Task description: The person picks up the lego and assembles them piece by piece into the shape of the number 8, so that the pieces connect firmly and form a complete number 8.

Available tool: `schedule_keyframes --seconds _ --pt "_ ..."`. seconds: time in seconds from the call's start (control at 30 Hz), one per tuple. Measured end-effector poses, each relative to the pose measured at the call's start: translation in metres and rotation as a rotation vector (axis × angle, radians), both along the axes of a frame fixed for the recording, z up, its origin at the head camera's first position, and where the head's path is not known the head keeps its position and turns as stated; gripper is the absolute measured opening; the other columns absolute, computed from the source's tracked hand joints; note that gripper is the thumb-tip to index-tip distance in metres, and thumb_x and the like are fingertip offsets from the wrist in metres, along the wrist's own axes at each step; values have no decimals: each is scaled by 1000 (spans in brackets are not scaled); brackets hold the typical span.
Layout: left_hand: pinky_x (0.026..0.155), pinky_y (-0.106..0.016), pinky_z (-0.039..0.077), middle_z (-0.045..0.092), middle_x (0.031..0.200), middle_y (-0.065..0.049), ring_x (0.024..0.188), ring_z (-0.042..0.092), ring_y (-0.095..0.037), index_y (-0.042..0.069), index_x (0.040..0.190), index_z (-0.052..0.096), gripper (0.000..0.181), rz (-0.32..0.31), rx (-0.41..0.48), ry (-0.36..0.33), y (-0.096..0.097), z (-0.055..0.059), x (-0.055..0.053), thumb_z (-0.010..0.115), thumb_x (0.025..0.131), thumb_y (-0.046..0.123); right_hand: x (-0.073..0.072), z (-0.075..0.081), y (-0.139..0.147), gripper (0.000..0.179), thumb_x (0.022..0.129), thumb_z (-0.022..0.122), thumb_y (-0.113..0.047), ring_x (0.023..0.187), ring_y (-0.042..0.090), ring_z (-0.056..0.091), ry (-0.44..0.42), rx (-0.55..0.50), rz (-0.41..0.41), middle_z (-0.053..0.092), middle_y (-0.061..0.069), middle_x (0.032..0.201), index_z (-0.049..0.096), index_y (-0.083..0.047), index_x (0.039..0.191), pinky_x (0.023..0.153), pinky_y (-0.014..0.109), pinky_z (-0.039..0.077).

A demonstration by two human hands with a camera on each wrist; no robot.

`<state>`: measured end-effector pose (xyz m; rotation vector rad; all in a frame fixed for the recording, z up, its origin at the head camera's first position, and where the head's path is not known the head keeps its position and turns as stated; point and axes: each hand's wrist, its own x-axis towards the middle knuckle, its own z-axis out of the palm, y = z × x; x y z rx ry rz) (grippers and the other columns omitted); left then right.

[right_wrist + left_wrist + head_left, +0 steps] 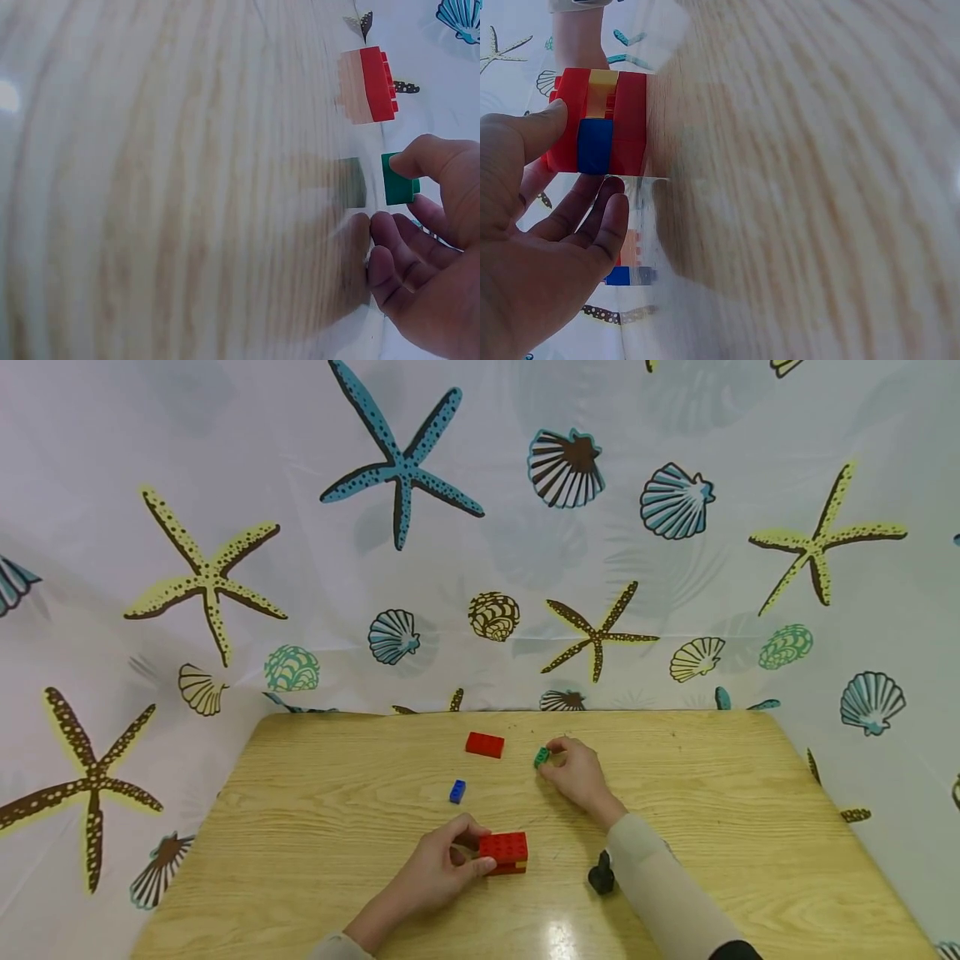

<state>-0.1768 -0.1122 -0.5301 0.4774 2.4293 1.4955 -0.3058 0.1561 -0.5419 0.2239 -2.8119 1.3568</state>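
Observation:
My left hand (442, 860) holds the left end of a stack of toy bricks (504, 845) between thumb and fingers. The stack stands on the table, red above and below; in the left wrist view a yellow brick (600, 94) and a blue brick (595, 146) show in its middle layer. Farther off, my right hand (579, 772) pinches a small green brick (542, 757) between thumb and finger. A gap between that brick and its reflection in the right wrist view puts it slightly above the table. The other right fingers (405, 262) curl loosely below it.
A red brick (484, 745) lies near the table's far edge, left of the green one. A small blue brick (457, 792) lies between it and my left hand. Beside my right sleeve is a black object (602, 874). Patterned cloth (465, 552) hangs behind the wooden table (330, 793).

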Motion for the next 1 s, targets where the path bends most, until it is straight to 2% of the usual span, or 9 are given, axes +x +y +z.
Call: schedule_keyframes --seconds 0.2,0.37,0.63,1.0 --pt "86 -25 54 72 120 1 113 66 -20 19 118 66 28 -1 1 7 0 0 0 77 98 35 5 4 1 34 93 76 -12 76 15 60 -22 -45 27 70 17 126 68 -2 125 64 27 48" --pt "86 -25 54 72 121 0 113 67 -20 19 118 66 28 -5 1 13 0 0 0 77 98 35 11 7 1 32 92 76 -12 85 18 65 -35 -80 43 72 14 121 68 -5 123 69 28 51" --pt "86 -24 55 72 122 -1 113 67 -21 18 118 66 28 -13 5 13 -1 -1 0 76 98 35 25 18 2 32 93 76 -14 90 20 66 -36 -100 67 73 11 120 67 -9 123 75 32 54" --pt "86 -24 54 72 120 0 113 67 -20 18 119 66 29 -11 -4 7 0 -1 -1 76 98 35 49 33 2 34 90 76 -14 82 14 61 -18 -90 102 72 6 117 68 -12 123 66 29 51"
